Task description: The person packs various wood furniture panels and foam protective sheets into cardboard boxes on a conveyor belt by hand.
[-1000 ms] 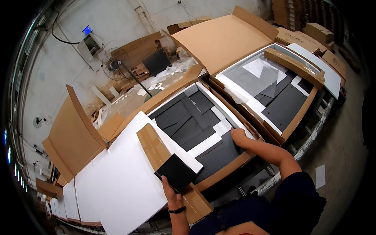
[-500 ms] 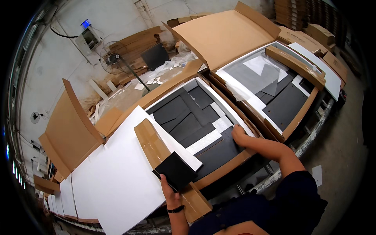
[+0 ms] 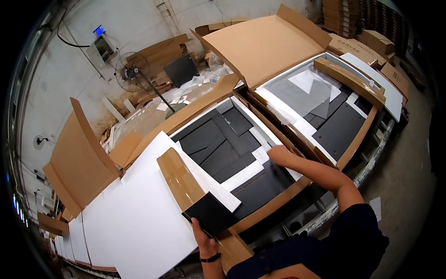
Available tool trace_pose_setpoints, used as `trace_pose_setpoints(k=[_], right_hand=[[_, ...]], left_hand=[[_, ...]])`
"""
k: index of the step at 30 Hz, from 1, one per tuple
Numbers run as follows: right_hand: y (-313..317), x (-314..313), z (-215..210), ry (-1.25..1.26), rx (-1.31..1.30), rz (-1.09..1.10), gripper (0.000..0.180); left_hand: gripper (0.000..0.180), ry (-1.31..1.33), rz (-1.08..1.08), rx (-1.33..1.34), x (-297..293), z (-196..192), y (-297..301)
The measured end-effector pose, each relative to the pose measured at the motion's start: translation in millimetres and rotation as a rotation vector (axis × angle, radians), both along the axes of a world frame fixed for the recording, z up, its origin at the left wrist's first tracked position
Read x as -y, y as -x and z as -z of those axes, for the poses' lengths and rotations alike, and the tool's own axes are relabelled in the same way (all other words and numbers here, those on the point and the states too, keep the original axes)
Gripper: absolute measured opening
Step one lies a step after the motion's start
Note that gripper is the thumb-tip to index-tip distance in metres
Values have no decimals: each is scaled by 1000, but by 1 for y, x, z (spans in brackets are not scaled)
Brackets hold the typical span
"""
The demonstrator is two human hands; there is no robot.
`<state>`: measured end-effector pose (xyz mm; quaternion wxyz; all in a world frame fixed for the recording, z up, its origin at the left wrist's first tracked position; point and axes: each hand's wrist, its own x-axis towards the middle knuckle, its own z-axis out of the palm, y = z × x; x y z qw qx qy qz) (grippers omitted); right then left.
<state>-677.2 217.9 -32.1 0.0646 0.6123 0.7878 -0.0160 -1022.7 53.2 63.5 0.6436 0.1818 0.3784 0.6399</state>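
- Holding a black box [image 3: 211, 215] by its near corner, the left hand [image 3: 203, 236] has its fingers curled shut around it, above the open carton's [image 3: 274, 204] front edge.
- Pinching only one corner, the box could tip and drop.
- Lying flat with fingers spread, the right hand [image 3: 280, 154] presses white foam [image 3: 253, 168], which could crack.

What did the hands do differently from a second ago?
The right hand slid a little further into the open box, over the white foam strip beside the black panels. The left hand kept its grip on the black piece at the near end of the long brown carton. The white sheet and the second box stayed put; only the camera shifted slightly.
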Motion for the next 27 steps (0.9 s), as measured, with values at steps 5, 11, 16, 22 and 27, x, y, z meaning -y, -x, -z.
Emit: trace_pose_setpoints(k=[5, 11, 16, 22, 27], right_hand=[[10, -99, 1, -67, -26, -22, 16], [12, -177, 100, -234, 124, 198, 42], [11, -182, 93, -345, -102, 165, 23], [6, -180, 88, -379, -243, 248, 10], [39, -171, 58, -442, -398, 370, 11]], left_hand=[[48, 76, -8, 23, 1, 11, 3], [50, 64, -66, -17, -2, -7, -10], [50, 101, -139, -49, -6, -7, -9], [50, 130, -95, -49, -8, 2, -6], [50, 121, -109, -47, -1, 5, -1]])
